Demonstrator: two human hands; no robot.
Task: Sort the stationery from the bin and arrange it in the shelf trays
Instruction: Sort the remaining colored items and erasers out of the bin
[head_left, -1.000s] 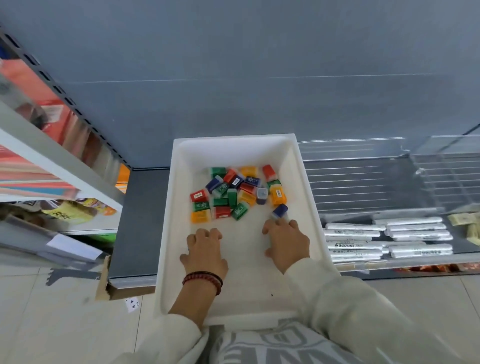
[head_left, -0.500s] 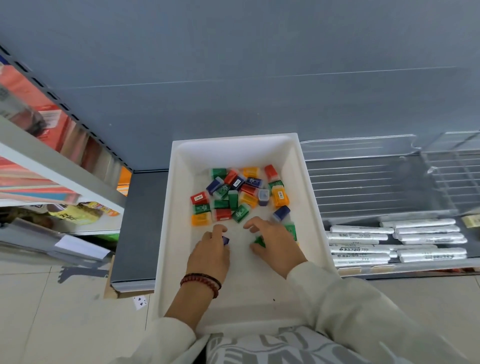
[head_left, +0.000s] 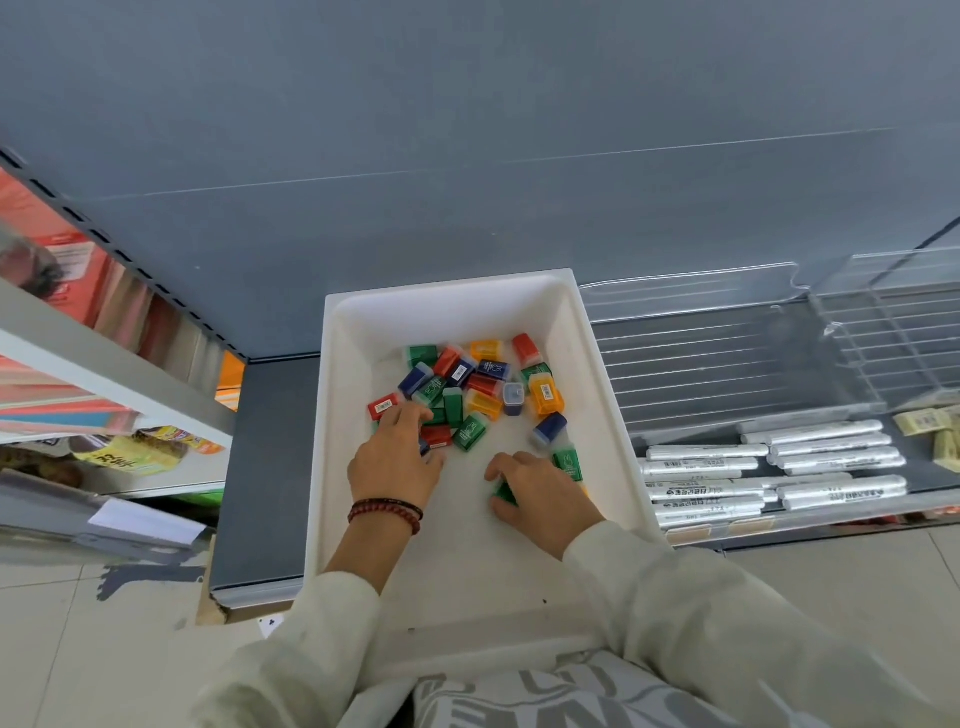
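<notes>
The white bin (head_left: 318, 441) sits on a dark shelf (head_left: 270, 467). In the far half of the bin lies a heap of small blocks (head_left: 483, 387) (red, green, blue and orange, many with a clear cap and a little label). They point every which way, and most of them touch. One blue block (head_left: 548, 428) lies a bit apart from the heap, toward the bin's right wall.

The left hand (head_left: 397, 462), with a bead bracelet (head_left: 384, 509) on its wrist, lies on the heap's near-left edge. Its fingers bend down onto the blocks, just beside a red block (head_left: 383, 406). A bit of dark blue peeks out from under it, but I cannot tell if the hand holds anything.

The right hand (head_left: 540, 493) is in the bin too, nearer the right wall. Its thumb and fingers pinch a green block (head_left: 504, 491). The other green block (head_left: 567, 462) lies right against its fingers.

Right of the bin is a clear tray (head_left: 685, 283). Silver pens (head_left: 769, 467) lie flat in rows in its near part. Farther right of the bin are a few pale yellow pieces (head_left: 922, 421).
</notes>
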